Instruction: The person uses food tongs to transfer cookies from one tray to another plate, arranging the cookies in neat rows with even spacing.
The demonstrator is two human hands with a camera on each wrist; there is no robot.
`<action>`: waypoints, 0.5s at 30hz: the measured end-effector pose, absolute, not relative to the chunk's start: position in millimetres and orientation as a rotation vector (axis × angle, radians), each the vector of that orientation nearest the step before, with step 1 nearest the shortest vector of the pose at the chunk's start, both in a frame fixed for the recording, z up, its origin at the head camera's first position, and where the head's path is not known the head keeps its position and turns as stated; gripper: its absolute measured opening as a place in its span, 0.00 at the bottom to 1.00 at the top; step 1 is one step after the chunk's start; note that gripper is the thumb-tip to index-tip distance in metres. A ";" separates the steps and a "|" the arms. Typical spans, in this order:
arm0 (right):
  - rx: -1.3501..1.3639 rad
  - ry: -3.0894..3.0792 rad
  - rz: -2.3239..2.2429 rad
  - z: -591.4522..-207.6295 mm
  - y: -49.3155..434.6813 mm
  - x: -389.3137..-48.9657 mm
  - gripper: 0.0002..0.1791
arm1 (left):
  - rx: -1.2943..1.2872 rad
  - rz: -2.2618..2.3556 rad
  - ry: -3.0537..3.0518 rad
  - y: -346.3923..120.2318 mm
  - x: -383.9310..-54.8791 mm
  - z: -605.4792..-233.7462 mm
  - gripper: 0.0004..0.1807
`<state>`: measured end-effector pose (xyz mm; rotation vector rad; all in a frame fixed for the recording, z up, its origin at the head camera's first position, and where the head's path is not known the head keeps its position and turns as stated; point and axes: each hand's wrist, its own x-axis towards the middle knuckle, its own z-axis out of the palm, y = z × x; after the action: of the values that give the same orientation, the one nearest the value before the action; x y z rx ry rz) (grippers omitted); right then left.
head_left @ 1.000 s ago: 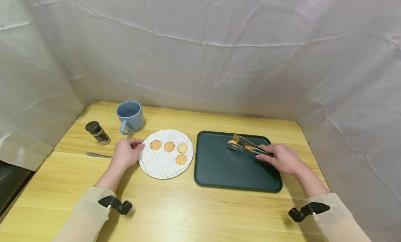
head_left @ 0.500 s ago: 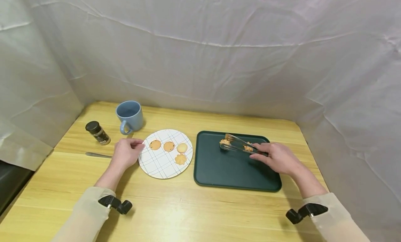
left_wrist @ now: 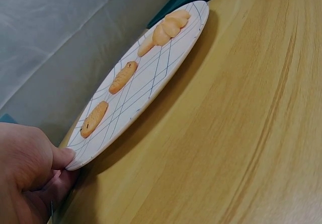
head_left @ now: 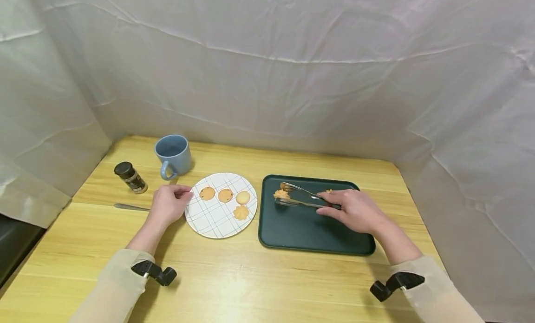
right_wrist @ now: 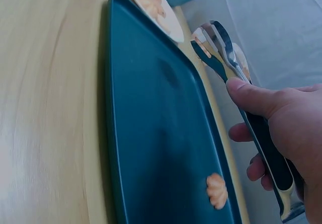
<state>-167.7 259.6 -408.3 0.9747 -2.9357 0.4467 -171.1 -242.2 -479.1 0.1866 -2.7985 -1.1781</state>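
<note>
Golden scalloped cookie [head_left: 281, 194] between metal tongs [right_wrist: 261, 133] above green tray [head_left: 305, 232]

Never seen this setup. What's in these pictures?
No machine here: a person works bare-handed. The head view looks forward and down; the other two views come from wrist cameras, each watching one hand. On the wooden table are a blue mug, a dark-capped jar, a plate bearing four cookies and a green tray. The left hand grips the plate's rim. The right hand holds tongs, with a cookie between their tips above the tray; another cookie lies on the tray.
</note>
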 end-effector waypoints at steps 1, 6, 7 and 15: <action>0.983 -2.937 0.454 -407.5 256.4 -167.4 0.29 | 0.190 -1.178 -2.799 -242.3 -170.9 -479.0 0.14; 1.069 -2.911 0.492 -405.3 239.9 -167.0 0.29 | 0.194 -1.179 -2.799 -242.1 -170.8 -478.5 0.14; 1.090 -2.902 0.493 -404.9 236.4 -167.3 0.29 | 0.194 -1.178 -2.799 -242.1 -170.8 -478.5 0.14; 1.197 -2.865 0.451 -406.4 211.8 -170.0 0.29 | 0.171 -1.155 -2.779 -241.9 -171.0 -478.4 0.13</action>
<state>-170.0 211.8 -406.4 1.1967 -2.8649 0.4512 -171.0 -241.9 -478.4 0.1710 -2.7787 -1.1549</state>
